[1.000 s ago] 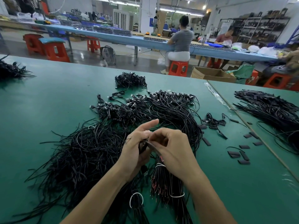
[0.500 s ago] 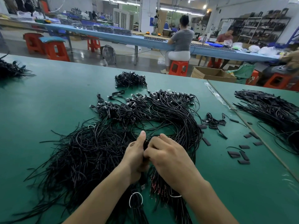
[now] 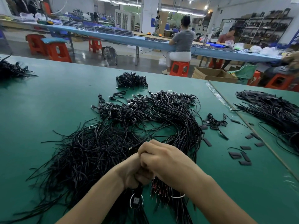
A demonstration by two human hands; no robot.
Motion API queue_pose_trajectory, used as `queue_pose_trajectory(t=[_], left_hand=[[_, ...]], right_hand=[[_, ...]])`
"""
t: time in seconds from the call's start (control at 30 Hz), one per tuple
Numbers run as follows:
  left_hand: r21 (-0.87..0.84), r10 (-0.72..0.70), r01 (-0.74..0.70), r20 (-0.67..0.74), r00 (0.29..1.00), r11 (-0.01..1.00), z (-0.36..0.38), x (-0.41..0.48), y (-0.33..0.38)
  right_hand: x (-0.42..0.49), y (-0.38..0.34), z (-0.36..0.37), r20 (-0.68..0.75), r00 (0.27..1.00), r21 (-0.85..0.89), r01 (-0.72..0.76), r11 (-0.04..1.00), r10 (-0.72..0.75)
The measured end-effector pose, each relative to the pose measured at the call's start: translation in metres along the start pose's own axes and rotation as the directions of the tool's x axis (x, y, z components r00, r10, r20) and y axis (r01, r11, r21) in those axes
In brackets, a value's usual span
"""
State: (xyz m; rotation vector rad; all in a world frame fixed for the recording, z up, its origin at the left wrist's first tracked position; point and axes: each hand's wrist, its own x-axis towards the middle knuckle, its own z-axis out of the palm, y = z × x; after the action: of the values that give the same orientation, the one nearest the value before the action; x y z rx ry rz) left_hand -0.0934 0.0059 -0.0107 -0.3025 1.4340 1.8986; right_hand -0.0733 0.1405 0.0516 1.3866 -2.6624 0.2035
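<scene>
A big heap of thin black cables (image 3: 100, 147) covers the middle of the green table (image 3: 48, 102). Both my hands meet over its near part. My left hand (image 3: 134, 172) is curled round a black cable whose plug end (image 3: 136, 200) hangs below the fist. My right hand (image 3: 163, 160) lies pressed against the left one, fingers curled over the same cable at the top. A bundle with red wire ends tied by a white band (image 3: 168, 191) lies under my right wrist.
Cables with connectors (image 3: 169, 101) lie farther back, a small coil pile (image 3: 131, 80) behind them. Short black sleeve pieces (image 3: 241, 156) are scattered at the right. Another cable heap (image 3: 275, 109) lies on the adjoining table. People sit on stools at a long blue bench behind.
My hands have closed together and sunk lower toward the heap. The left thumb, raised before, is now tucked in, and the cable between the fingers is mostly hidden.
</scene>
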Motion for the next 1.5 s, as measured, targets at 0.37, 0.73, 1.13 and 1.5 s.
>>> queue_pose_trajectory(t=[0.37, 0.73, 1.13, 1.5], left_hand=[[-0.097, 0.077, -0.045, 0.349, 0.934, 0.994, -0.008, 0.002, -0.002], [0.145, 0.140, -0.218, 0.418, 0.898, 0.965, -0.008, -0.004, 0.002], [0.188, 0.123, -0.204, 0.370, 0.921, 0.961, -0.004, -0.010, 0.007], [0.134, 0.136, -0.198, 0.371, 0.919, 0.971, -0.004, -0.010, 0.007]], right_hand=[[-0.011, 0.016, 0.003, -0.086, 0.986, 0.267, -0.117, 0.956, 0.144], [-0.015, 0.014, 0.000, -0.061, 0.996, 0.151, -0.057, 0.987, 0.067], [-0.015, 0.008, -0.002, -0.084, 0.992, 0.132, -0.082, 0.988, 0.094], [-0.015, 0.011, 0.004, -0.123, 0.979, 0.171, -0.138, 0.976, 0.160]])
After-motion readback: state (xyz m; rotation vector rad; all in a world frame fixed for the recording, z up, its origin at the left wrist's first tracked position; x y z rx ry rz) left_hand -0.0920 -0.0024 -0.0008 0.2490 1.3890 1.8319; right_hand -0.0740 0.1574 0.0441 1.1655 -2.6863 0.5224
